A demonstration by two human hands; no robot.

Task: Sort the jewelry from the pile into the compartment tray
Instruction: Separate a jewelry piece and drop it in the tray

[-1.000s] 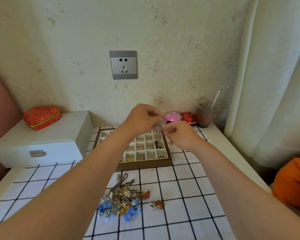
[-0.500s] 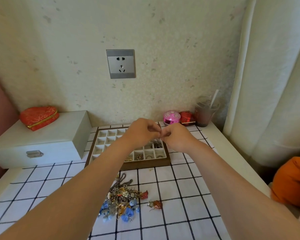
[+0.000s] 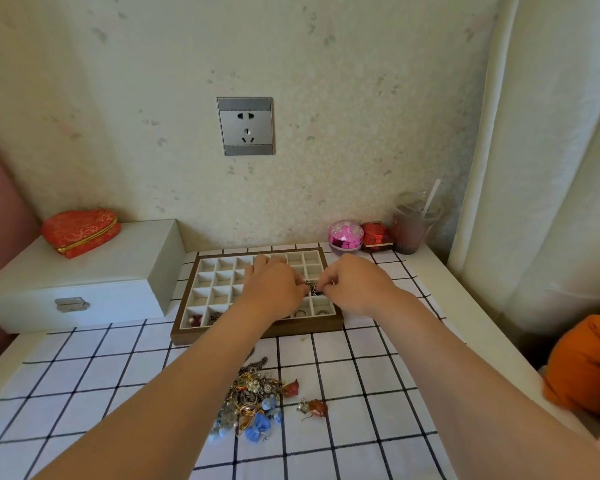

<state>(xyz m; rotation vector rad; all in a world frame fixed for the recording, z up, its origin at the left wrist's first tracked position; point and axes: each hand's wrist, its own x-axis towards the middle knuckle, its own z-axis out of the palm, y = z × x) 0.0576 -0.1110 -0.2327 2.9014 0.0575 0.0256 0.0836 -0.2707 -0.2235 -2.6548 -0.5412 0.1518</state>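
Dark metal chain (image 3: 312, 287) pinched between left hand (image 3: 274, 289) and right hand (image 3: 355, 289), both low over compartment tray (image 3: 309, 328).

The compartment tray (image 3: 257, 332) sat at the back of the table (image 3: 459, 299), the jewelry pile (image 3: 252, 400) before it. Just left stood a box (image 3: 84, 271) — a pouch (image 3: 80, 230) on its lid. Behind the tray's right corner sat two small cases (image 3: 346, 235), then a cup (image 3: 413, 230). The left hand (image 3: 274, 285) and right hand (image 3: 355, 285) pinched a chain (image 3: 311, 287) over the tray's right half.

Wall socket (image 3: 245, 126) above bench; red heart pouch (image 3: 80, 231) on white box (image 3: 84, 271) left; lidded drink cup (image 3: 413, 230) right.
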